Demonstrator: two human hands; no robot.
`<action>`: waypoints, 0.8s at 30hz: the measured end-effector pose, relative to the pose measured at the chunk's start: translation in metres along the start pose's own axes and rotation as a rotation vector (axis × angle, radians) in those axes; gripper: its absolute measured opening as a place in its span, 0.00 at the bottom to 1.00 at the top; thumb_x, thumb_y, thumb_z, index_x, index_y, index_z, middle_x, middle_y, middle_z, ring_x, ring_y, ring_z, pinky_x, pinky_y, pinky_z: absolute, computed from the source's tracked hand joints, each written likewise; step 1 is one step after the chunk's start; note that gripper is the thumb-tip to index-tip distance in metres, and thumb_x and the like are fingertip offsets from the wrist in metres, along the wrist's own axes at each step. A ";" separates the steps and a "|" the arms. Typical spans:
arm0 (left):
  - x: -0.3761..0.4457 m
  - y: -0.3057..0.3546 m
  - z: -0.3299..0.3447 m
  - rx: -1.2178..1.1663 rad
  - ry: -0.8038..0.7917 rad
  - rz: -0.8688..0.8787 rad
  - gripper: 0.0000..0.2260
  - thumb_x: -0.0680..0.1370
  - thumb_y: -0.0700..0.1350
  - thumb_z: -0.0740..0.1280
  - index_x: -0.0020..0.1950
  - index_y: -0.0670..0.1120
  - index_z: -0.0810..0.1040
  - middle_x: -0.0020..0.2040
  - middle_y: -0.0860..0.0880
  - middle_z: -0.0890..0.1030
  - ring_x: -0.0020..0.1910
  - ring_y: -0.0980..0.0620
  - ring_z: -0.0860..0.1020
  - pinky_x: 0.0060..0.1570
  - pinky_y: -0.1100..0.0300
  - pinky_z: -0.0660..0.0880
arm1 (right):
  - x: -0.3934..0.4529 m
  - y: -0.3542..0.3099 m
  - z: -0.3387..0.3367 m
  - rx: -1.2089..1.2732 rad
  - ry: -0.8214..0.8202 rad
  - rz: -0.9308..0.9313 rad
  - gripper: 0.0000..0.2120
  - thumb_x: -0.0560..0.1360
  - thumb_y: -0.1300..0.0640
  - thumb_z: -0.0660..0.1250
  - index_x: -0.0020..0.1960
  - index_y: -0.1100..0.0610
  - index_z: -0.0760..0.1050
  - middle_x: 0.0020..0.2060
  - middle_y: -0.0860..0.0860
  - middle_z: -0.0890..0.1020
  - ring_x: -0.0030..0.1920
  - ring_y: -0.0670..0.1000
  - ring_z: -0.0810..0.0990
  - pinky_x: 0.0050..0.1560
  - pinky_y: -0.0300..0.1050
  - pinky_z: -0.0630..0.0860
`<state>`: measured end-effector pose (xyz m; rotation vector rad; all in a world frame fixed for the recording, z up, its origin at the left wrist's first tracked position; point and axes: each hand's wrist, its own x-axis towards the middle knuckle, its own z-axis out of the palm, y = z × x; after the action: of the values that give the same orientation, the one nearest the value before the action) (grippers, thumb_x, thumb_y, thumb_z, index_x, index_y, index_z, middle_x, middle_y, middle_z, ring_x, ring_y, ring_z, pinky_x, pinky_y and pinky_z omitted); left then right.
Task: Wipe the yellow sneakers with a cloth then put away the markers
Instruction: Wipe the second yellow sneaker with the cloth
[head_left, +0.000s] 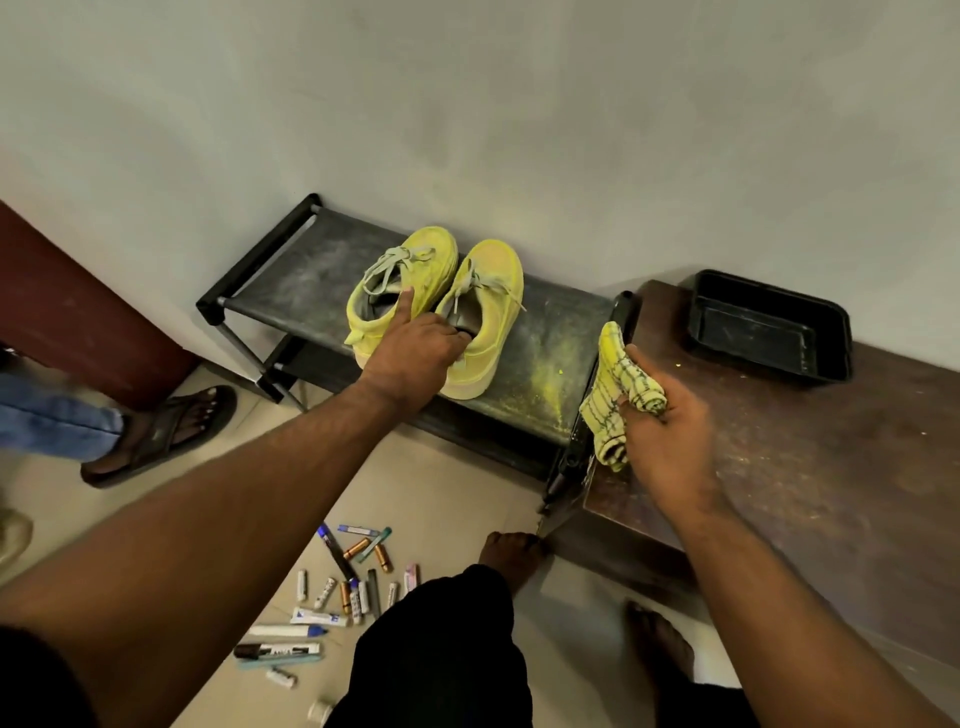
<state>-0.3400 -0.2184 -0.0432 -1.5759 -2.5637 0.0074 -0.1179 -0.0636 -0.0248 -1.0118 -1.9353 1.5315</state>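
Note:
Two yellow sneakers (488, 291) stand side by side on a low black rack (291, 270), toes toward the wall. My left hand (410, 353) grips both at their heel openings, fingers hooked inside the collars. My right hand (670, 410) hovers over the brown bench, shut on a bunched yellow checked cloth (610, 395). Several markers (280, 649), some with batteries among them, lie scattered on the tiled floor below my left forearm.
A black tray (769, 327) sits on the brown wooden bench (831, 467) at the right, by the wall. Yellow dust lies on the rack's right end. Another person's sandalled foot (161, 431) stands at the left. My own bare feet (511, 556) are near the bench.

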 end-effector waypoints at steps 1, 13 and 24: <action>0.001 -0.001 0.000 -0.004 0.005 0.007 0.16 0.72 0.33 0.64 0.59 0.41 0.79 0.46 0.44 0.82 0.54 0.42 0.77 0.72 0.40 0.42 | -0.001 -0.001 0.000 0.000 -0.004 0.000 0.26 0.75 0.72 0.62 0.68 0.52 0.72 0.51 0.41 0.80 0.39 0.32 0.80 0.36 0.29 0.76; 0.016 -0.037 -0.049 -0.130 -0.003 -0.514 0.12 0.79 0.48 0.61 0.48 0.41 0.80 0.46 0.41 0.81 0.46 0.39 0.79 0.41 0.53 0.72 | -0.012 -0.001 -0.011 -0.011 0.013 0.001 0.25 0.76 0.70 0.64 0.67 0.49 0.72 0.52 0.39 0.80 0.45 0.31 0.79 0.46 0.31 0.78; 0.057 -0.074 -0.034 -0.729 -0.269 -0.929 0.11 0.73 0.43 0.74 0.38 0.36 0.77 0.36 0.40 0.79 0.32 0.46 0.77 0.38 0.54 0.77 | -0.016 -0.002 -0.008 0.032 0.021 0.032 0.26 0.76 0.69 0.64 0.65 0.42 0.71 0.53 0.36 0.78 0.52 0.36 0.77 0.56 0.42 0.76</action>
<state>-0.4269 -0.2032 0.0020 -0.2994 -3.4722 -0.9353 -0.1022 -0.0716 -0.0194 -1.0457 -1.8836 1.5577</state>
